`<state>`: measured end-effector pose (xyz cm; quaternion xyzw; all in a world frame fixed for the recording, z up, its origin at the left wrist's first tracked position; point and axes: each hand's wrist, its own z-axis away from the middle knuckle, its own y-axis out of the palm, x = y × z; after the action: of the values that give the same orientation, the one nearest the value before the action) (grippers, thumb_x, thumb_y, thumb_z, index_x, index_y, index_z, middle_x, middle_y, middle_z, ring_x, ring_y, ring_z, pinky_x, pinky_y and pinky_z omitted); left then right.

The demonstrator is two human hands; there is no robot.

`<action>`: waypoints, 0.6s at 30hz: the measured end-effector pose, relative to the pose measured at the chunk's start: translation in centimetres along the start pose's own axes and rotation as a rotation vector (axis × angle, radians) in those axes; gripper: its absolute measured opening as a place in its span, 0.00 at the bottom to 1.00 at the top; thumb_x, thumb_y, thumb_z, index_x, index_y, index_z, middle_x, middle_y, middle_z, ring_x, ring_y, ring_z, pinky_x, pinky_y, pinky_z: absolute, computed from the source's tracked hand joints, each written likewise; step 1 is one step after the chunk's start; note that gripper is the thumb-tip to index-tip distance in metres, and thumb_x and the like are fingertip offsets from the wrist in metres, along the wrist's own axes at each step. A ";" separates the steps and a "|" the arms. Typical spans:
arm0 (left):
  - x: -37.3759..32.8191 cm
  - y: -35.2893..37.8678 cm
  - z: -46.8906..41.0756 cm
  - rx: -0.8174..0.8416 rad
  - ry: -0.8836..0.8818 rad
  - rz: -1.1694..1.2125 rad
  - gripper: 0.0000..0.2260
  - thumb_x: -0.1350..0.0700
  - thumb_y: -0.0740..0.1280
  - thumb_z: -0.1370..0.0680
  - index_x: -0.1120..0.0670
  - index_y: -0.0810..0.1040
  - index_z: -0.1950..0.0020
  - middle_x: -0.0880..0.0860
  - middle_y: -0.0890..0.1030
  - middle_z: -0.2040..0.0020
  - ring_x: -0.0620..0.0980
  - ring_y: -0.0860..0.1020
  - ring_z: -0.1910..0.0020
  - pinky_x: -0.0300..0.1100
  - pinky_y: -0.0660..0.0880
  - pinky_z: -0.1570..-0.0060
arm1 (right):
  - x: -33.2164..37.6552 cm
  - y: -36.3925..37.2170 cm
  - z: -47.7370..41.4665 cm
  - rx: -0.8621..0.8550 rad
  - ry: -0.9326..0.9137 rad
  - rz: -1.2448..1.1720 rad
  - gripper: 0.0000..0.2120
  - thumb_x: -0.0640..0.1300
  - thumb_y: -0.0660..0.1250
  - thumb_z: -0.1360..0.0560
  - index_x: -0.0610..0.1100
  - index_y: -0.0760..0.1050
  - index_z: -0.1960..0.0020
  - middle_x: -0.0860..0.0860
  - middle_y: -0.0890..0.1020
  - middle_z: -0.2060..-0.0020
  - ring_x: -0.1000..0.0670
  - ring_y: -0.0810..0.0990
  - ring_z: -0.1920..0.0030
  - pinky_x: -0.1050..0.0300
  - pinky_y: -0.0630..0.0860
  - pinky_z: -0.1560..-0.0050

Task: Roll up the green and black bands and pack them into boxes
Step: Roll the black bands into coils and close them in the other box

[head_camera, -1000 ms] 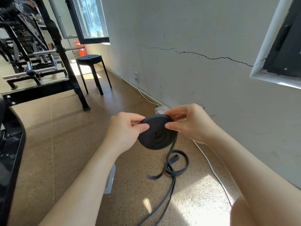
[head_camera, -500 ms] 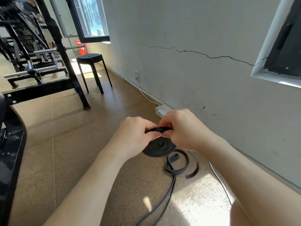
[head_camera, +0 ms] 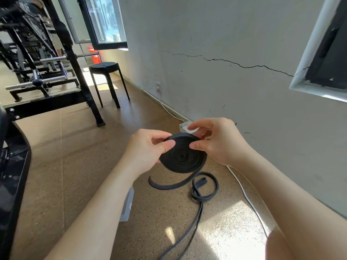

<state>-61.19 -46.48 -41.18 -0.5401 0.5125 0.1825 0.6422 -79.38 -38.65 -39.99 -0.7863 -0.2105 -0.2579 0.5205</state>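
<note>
A black band is wound into a flat coil (head_camera: 183, 156) that I hold in front of me above the floor. My left hand (head_camera: 148, 149) pinches the coil's left edge between thumb and fingers. My right hand (head_camera: 216, 141) pinches its upper right edge, thumb on the face of the coil. A loose tail of the band (head_camera: 199, 186) hangs from the coil's lower right, curls under it and loops on the floor, then runs toward the bottom of the view. No green band is in view.
A white box (head_camera: 127, 205) lies on the cork floor under my left forearm. A white power strip (head_camera: 185, 126) with its cable (head_camera: 247, 199) lies along the wall. A black stool (head_camera: 107, 79) and black gym racks (head_camera: 43, 76) stand at the left.
The coil has tipped up from nearly flat so its face shows again. Both hands have shifted their grip on its rim, and the free tail swung to the left beneath it.
</note>
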 end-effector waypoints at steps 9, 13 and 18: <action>-0.6 0.4 0.7 0.147 0.118 -0.295 0.12 0.53 0.71 0.25 0.41 0.82 0.44 0.38 0.83 0.54 0.35 0.79 0.55 0.33 0.76 0.53 | 0.6 0.5 0.2 0.115 -0.100 0.212 0.19 0.41 0.75 0.29 0.49 0.78 0.39 0.52 0.84 0.51 0.58 0.74 0.56 0.64 0.72 0.49; -0.5 0.4 0.6 0.098 0.102 -0.256 0.10 0.56 0.72 0.26 0.44 0.83 0.47 0.41 0.84 0.56 0.37 0.80 0.58 0.39 0.79 0.56 | 0.7 0.7 0.2 0.086 -0.114 0.158 0.22 0.43 0.76 0.31 0.51 0.78 0.39 0.56 0.81 0.57 0.56 0.77 0.58 0.62 0.73 0.50; -0.6 0.1 0.3 -0.049 0.111 -0.183 0.08 0.59 0.72 0.27 0.44 0.83 0.55 0.43 0.84 0.61 0.39 0.81 0.61 0.43 0.80 0.57 | -0.9 -0.3 -0.4 0.121 0.108 -0.201 0.09 0.43 0.78 0.33 0.47 0.83 0.53 0.54 0.84 0.63 0.56 0.82 0.62 0.62 0.77 0.57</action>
<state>-61.37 -46.02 -40.76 -0.6096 0.4912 0.1054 0.6132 -80.33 -39.02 -40.20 -0.7136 -0.2748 -0.3374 0.5490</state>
